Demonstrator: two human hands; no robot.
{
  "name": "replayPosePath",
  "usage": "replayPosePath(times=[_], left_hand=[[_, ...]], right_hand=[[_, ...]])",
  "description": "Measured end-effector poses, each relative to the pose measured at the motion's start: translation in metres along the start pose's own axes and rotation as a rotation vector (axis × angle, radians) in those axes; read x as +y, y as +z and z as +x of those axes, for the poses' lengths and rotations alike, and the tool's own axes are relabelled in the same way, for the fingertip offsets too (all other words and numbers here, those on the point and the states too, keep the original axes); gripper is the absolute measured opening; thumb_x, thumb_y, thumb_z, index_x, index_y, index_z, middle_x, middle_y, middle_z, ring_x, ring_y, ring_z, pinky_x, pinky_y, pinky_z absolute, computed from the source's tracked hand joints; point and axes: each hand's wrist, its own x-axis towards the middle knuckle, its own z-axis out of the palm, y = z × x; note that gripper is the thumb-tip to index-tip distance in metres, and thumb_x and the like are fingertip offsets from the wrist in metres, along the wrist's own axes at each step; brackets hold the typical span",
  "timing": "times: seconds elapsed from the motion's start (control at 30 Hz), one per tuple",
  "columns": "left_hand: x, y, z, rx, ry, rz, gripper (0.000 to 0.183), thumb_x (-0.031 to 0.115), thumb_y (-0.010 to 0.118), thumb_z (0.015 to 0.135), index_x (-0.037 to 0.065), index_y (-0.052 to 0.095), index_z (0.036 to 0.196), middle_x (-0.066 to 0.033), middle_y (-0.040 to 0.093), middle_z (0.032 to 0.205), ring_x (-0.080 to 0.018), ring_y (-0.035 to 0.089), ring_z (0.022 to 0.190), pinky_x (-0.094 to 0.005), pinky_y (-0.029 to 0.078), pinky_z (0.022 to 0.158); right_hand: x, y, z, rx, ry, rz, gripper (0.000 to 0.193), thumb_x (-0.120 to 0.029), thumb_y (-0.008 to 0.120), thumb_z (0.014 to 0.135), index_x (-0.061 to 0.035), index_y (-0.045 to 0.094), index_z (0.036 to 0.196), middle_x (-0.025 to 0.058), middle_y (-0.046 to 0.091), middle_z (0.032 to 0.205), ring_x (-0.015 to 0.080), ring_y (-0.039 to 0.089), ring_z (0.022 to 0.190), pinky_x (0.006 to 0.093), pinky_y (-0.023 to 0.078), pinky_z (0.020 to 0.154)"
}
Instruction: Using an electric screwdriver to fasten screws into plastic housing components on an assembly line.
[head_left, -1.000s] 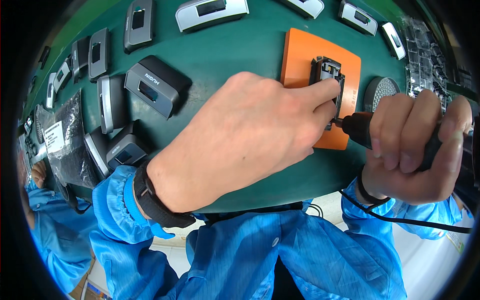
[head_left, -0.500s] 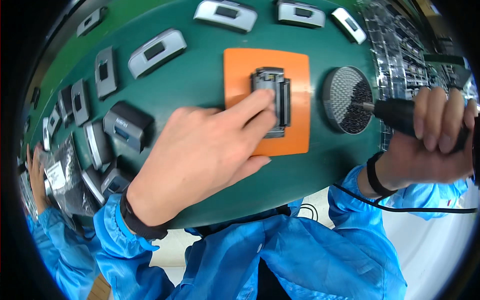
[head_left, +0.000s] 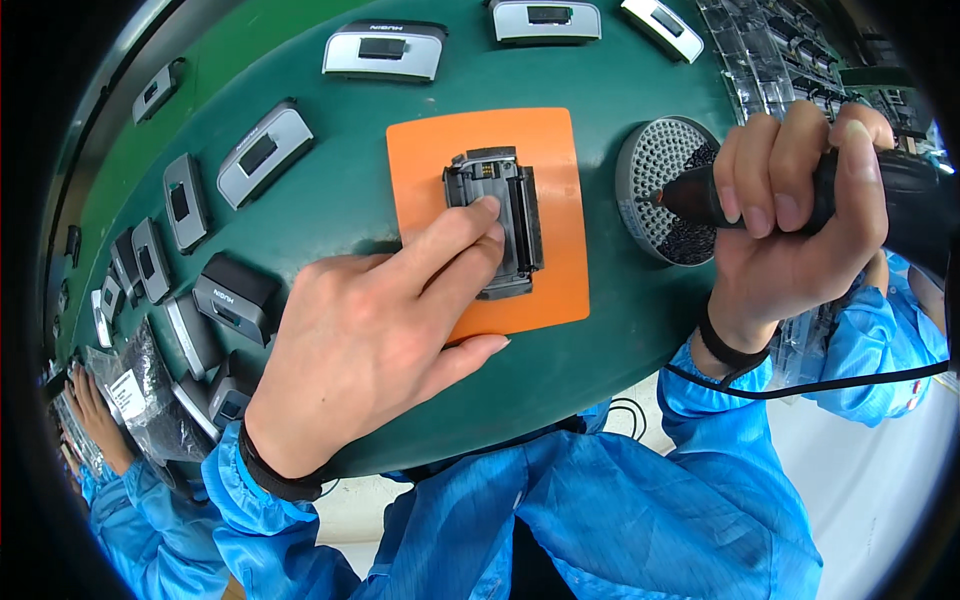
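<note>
My left hand (head_left: 355, 335) reaches over an orange mat (head_left: 555, 150). Its index and middle fingertips press on a black rectangular device part (head_left: 522, 245) lying there, while the thumb stretches apart over the mat's near edge. In my right hand (head_left: 780, 230) is a black electric screwdriver (head_left: 695, 195), gripped around its body. The driver's front end points left over a round grey dish (head_left: 627, 190) with a pitted surface. Many small dark screws (head_left: 688, 242) are heaped in the dish's right side. Whether the tip touches a screw I cannot tell.
Silver-and-black housings (head_left: 385, 50) stand along the far and left table edge. A plastic bag (head_left: 150, 395) lies at the left, near another person's hand (head_left: 100, 420). Clear trays of parts (head_left: 750, 60) line the right side. A black cord (head_left: 830, 385) crosses below my right wrist.
My right hand has brought the screwdriver further left over the dish and tilted it. The left fingers stay on the device part. The whole view has shifted a little.
</note>
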Motion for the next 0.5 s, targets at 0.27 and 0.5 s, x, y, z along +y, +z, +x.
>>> replayPosePath(times=[0.27, 0.5], left_hand=[[-0.001, 0.000, -0.002, 0.013, -0.002, -0.020, 0.053, 0.028, 0.083, 0.070, 0.003, 0.066, 0.113, -0.0030, 0.062, 0.131, -0.0231, 0.070, 0.084, -0.0335, 0.058, 0.068], [-0.002, 0.000, -0.001, 0.017, 0.007, -0.041, 0.053, 0.029, 0.083, 0.070, 0.002, 0.066, 0.113, -0.0026, 0.062, 0.130, -0.0235, 0.071, 0.086, -0.0336, 0.059, 0.069]], right_hand=[[0.003, 0.009, 0.000, 0.057, -0.024, -0.073, 0.017, -0.026, 0.045, 0.102, -0.0113, 0.053, 0.105, -0.0022, 0.039, 0.062, 0.0081, 0.037, 0.048, 0.0272, 0.036, 0.048], [0.003, 0.007, 0.003, 0.009, -0.052, -0.059, 0.015, -0.025, 0.044, 0.102, -0.0114, 0.052, 0.103, -0.0020, 0.040, 0.062, 0.0080, 0.037, 0.048, 0.0270, 0.036, 0.049]])
